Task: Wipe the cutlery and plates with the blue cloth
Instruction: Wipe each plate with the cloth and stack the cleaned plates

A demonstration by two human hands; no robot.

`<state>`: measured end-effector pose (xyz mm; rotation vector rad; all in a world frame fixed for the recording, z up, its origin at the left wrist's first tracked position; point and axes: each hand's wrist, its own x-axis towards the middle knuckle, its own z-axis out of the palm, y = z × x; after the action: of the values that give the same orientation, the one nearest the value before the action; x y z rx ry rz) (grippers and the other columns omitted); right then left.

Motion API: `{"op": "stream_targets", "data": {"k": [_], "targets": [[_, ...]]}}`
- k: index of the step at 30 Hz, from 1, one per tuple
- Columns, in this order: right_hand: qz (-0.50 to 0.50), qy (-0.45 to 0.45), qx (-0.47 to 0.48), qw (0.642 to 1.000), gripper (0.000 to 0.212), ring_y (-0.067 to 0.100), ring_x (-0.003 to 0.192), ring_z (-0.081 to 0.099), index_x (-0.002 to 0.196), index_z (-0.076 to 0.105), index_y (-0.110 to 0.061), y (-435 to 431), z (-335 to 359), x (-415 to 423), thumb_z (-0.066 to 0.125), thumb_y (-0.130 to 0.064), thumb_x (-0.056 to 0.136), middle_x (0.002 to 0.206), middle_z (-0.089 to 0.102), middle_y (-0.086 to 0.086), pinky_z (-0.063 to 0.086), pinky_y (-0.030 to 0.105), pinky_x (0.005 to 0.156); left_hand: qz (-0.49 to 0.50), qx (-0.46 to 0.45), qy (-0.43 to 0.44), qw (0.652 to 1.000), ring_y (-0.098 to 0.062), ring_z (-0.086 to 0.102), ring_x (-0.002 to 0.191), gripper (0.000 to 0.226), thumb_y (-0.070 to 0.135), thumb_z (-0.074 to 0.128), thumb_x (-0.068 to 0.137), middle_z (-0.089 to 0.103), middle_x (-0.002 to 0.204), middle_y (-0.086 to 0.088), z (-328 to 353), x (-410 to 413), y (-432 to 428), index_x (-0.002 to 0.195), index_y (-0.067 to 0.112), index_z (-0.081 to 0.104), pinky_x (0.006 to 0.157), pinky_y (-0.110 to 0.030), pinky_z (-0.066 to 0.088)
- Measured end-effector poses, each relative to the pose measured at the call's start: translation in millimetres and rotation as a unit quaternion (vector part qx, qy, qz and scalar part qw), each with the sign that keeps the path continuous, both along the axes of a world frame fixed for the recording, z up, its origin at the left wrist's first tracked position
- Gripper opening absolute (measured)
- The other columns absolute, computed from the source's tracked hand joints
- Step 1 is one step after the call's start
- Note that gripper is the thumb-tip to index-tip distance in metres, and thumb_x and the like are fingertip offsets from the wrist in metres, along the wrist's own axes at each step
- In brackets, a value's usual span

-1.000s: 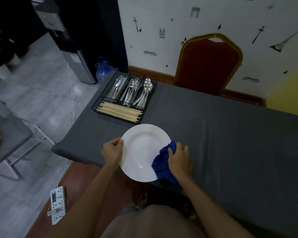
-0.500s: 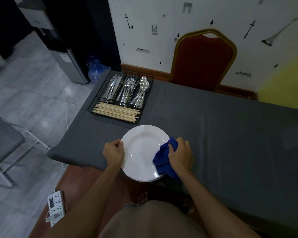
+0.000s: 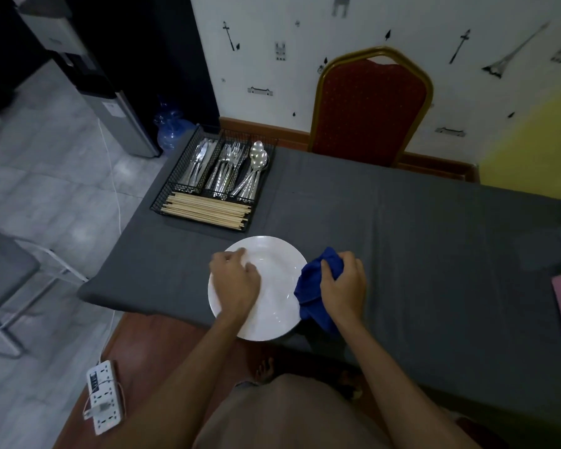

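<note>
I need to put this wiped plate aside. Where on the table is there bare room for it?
The widest bare stretch of the grey table lies right of the blue cloth, below the red chair. A narrow strip runs between the cutlery tray and the white plate. The left corner is crowded by tray, plate and both hands.

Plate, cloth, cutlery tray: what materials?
Plate: likely glazed ceramic, though melamine is possible; white, glossy highlights. Cloth: soft blue fabric, bunched in the right hand; weave unclear. Tray: black wire mesh, open grid walls.
</note>
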<state>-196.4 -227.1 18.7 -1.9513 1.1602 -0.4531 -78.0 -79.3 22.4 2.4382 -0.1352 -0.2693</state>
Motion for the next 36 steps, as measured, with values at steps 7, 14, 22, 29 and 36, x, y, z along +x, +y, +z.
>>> {"op": "stream_targets", "data": {"k": [7,14,22,29,36], "targets": [[-0.029,-0.014,0.012,0.999,0.014,0.007,0.076,0.055,0.09,0.053,-0.021,-42,11,-45,0.061,-0.03,0.097,0.09,0.055,-0.006,0.044,0.022,0.062,-0.269,-0.054,0.098,0.957,-0.016,0.063,0.098,0.03,0.019,0.063,0.091,0.068,0.112,-0.001,10,-72,-91,0.12,0.019,0.069,0.086,-0.025,0.05],[-0.051,0.029,0.209,0.976,0.027,0.012,0.085,0.064,0.115,0.045,-0.023,-105,2,-103,0.062,-0.036,0.097,0.102,0.06,-0.005,0.058,0.035,0.073,-0.261,-0.001,0.171,0.95,-0.016,0.068,0.086,0.018,0.03,0.064,0.092,0.069,0.086,0.007,-3,-111,-154,0.108,0.026,0.072,0.077,-0.033,0.058],[0.014,0.259,0.056,0.964,0.031,0.025,0.113,0.052,0.117,0.056,-0.014,-133,-37,-136,0.059,-0.038,0.098,0.124,0.055,0.008,0.048,0.039,0.097,-0.219,0.059,0.185,0.956,-0.022,0.067,0.091,0.025,0.033,0.061,0.096,0.073,0.104,-0.006,-36,-155,-182,0.116,0.019,0.069,0.071,-0.032,0.054],[0.106,0.259,-0.082,0.956,0.03,0.025,0.119,0.041,0.115,0.049,-0.021,-143,-23,-124,0.065,-0.03,0.091,0.128,0.048,0.005,0.037,0.036,0.099,-0.19,0.058,0.206,0.958,-0.021,0.066,0.091,0.014,0.026,0.061,0.09,0.072,0.097,-0.004,-28,-151,-182,0.101,0.023,0.07,0.074,-0.034,0.056],[0.168,0.153,-0.087,0.97,0.022,0.024,0.123,0.039,0.117,0.053,-0.02,-121,2,-83,0.056,-0.028,0.097,0.128,0.048,0.002,0.033,0.038,0.101,-0.11,-0.009,0.127,0.986,-0.003,0.061,0.072,0.023,0.017,0.06,0.093,0.074,0.103,0.0,-2,-125,-152,0.113,0.015,0.072,0.06,-0.003,0.039]]}}
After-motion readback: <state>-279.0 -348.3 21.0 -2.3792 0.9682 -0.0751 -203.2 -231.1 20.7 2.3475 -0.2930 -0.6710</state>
